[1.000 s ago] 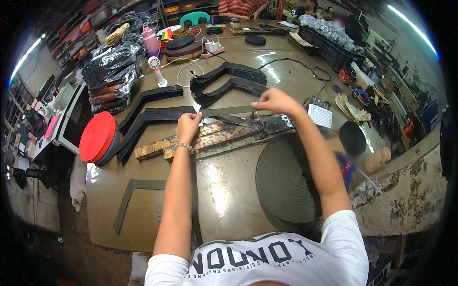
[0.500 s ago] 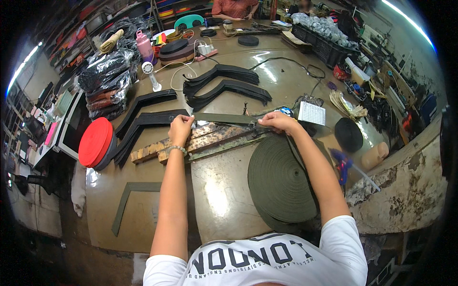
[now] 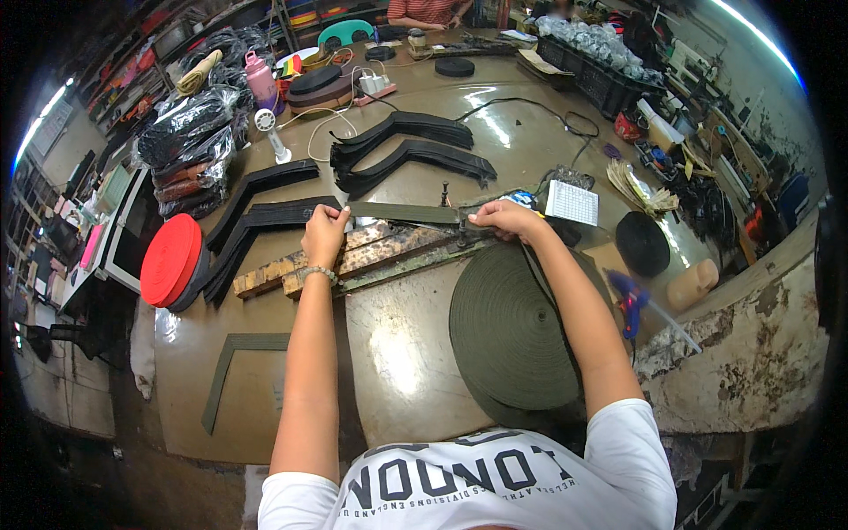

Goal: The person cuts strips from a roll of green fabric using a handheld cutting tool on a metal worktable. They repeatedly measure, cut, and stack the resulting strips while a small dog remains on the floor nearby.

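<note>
Webbing in a big dark green roll lies flat on the brown table, close to the person's body. One end of the green strap comes off the roll and is pulled out straight above two rough old wooden boards. The left hand pinches the left end of the strap, with its fingers closed on it. The right hand presses down on the strap near a small metal post, fingers curled over it. A bent green strap piece lies on the table to the left. A red roll stands on its edge beside piles of black bent strips. More black strips lie farther back. At the far end, another person sits by the table.
</note>
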`<state>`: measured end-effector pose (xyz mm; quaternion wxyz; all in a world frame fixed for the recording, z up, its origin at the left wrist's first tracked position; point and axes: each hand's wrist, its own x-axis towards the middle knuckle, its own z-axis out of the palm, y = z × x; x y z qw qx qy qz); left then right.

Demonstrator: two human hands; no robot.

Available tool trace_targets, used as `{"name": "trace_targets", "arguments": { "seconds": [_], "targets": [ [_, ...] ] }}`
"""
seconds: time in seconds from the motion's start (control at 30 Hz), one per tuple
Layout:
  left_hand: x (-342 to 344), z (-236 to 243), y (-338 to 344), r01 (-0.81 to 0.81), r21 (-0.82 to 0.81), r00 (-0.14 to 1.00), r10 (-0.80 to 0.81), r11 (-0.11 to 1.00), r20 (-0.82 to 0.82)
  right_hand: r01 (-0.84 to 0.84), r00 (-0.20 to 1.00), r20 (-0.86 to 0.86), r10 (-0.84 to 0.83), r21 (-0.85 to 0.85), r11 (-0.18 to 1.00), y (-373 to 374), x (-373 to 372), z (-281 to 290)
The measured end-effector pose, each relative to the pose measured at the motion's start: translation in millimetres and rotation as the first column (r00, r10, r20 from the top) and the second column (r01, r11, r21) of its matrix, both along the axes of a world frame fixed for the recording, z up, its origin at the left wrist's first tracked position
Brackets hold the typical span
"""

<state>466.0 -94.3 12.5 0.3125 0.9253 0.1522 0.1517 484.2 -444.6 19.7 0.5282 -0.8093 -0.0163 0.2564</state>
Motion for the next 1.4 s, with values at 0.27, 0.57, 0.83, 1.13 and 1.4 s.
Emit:
{"name": "trace_targets", "arguments": {
  "seconds": [0.27, 0.57, 0.83, 1.13, 1.4],
  "targets": [
    [0, 3, -1, 0.006, 0.071, 0.937, -0.030, 0.997, 0.348, 0.170, 0.825, 0.565, 0.038, -0.312, 0.935, -15, -21, 25],
    [-47, -8, -106, 0.544, 0.589, 0.555, -0.783, 0.597, 0.281, 0.395, 0.547, 0.785, -0.291, 0.065, 0.917, 4, -140, 72],
    [-113, 48, -61, 0.510, 0.494, 0.501, -0.710, 0.704, 0.495, 0.320, 0.712, 0.656, -0.251, 0.015, 0.947, 54, -203, 60],
    [-214, 13, -25, 0.361, -0.038, 0.932, -0.361, 0.932, -0.001, 0.090, 0.804, 0.594, 0.012, -0.142, 0.986, 145, -219, 11],
    [-216, -20, -21, 0.330, -0.138, 0.939, -0.310, 0.934, 0.150, 0.020, 0.836, 0.548, 0.045, -0.112, 0.994, 164, -209, -20]
  ]
}}
